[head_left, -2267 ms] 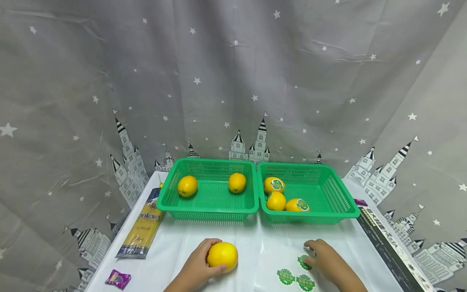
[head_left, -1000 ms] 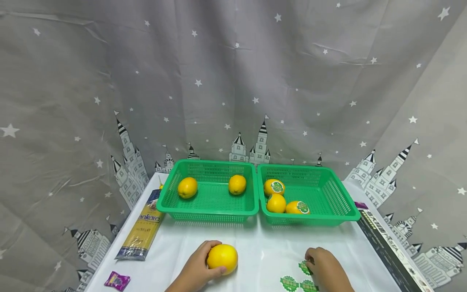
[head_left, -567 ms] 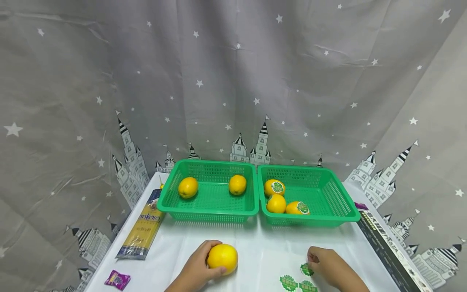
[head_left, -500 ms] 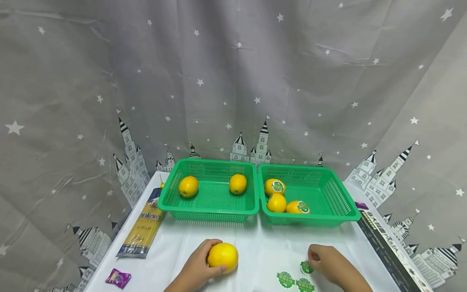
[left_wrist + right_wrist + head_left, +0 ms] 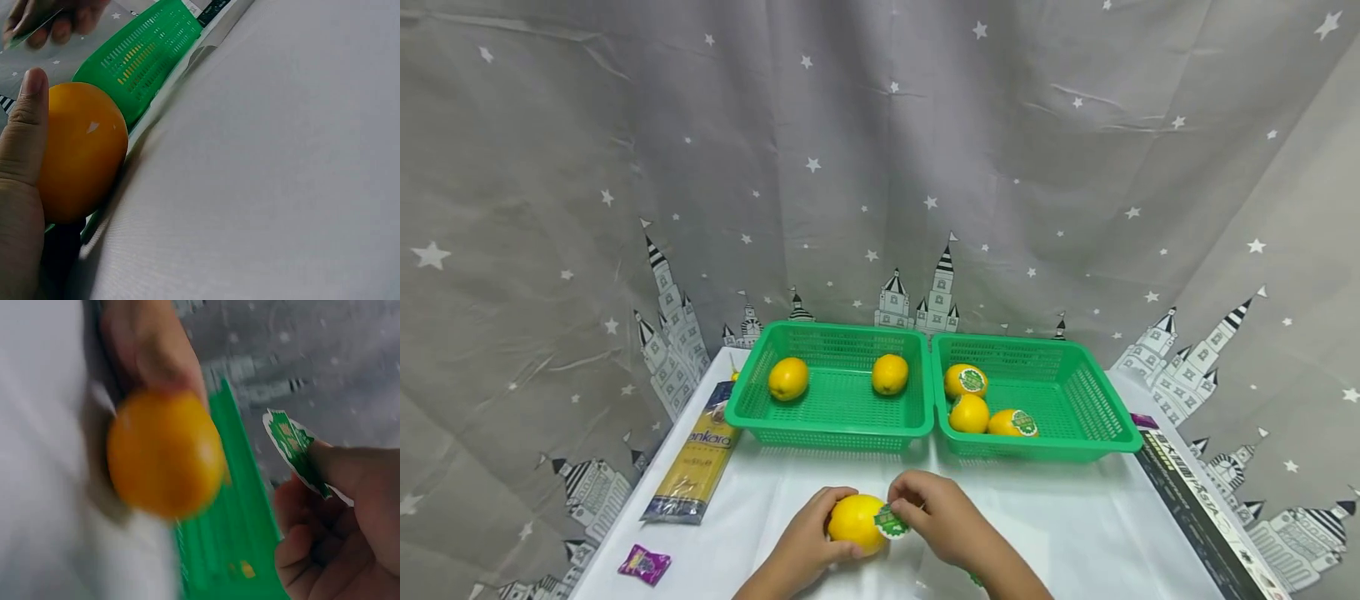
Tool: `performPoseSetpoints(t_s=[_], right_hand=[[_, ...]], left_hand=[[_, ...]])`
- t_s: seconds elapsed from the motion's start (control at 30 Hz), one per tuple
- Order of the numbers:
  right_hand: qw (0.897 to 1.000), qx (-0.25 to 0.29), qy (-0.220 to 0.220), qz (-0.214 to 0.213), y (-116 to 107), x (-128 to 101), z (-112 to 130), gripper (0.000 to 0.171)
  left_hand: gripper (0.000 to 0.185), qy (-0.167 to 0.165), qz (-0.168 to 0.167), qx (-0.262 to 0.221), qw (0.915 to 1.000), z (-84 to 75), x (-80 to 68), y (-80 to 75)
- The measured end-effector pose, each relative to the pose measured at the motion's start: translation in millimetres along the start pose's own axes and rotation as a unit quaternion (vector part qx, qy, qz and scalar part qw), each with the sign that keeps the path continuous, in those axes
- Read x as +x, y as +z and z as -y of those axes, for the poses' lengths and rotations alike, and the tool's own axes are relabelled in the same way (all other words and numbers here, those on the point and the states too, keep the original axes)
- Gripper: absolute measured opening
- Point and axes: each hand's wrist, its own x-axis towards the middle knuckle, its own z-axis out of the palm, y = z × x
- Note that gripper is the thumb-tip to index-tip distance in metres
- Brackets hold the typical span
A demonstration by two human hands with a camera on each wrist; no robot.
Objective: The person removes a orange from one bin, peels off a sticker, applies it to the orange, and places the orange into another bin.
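My left hand point(image 5: 808, 533) holds a smooth yellow-orange fruit point(image 5: 852, 522) low in the middle of the head view, thumb in front and fingers behind. In the left wrist view its thumb lies along the side of the fruit point(image 5: 87, 153). Just to the right, my right hand point(image 5: 946, 518) pinches a round green-and-white sticker point(image 5: 892, 523) between thumb and fingers. The sticker overlaps the right side of the fruit in the head view; the right wrist view shows a gap between fruit point(image 5: 165, 456) and sticker point(image 5: 289, 442).
Two green baskets point(image 5: 831, 435) stand side by side at the back: two plain fruits in the left one, three in the right, two with visible stickers. A pasta packet point(image 5: 694, 462), a purple wrapper point(image 5: 644, 565) and a long black box point(image 5: 1206, 512) lie about. My right forearm mostly hides the sticker sheet point(image 5: 1028, 542).
My right hand has peeled a sticker off the sheet and carried it left to the fruit. My left hand keeps holding the fruit in nearly the same place.
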Motion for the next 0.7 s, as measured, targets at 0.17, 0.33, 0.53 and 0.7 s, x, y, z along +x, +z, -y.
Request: performPoseSetpoints(t_s=[0.17, 0.33, 0.53, 0.7], right_hand=[[1.000, -0.006, -0.005, 0.003, 27.5, 18.2, 5.9, 0.007], [0.999, -0.036, -0.003, -0.006, 42.8, 24.2, 1.6, 0.006], [0.992, -0.110, -0.040, -0.047, 53.2, 22.6, -0.2, 0.005], [0.988, -0.127, -0.054, -0.064, 56.1, 21.2, -0.7, 0.004]], left_hand=[[0.077, 0.021, -0.002, -0.007, 0.9997, 1.3, 0.8, 3.2], [0.074, 0.023, -0.005, -0.007, 0.9997, 0.8, 0.3, 2.7], [0.071, 0.019, -0.011, 0.001, 0.9998, -0.4, -0.7, 2.2], [0.071, 0.014, -0.012, 0.000, 0.9998, -0.7, -1.5, 2.1]])
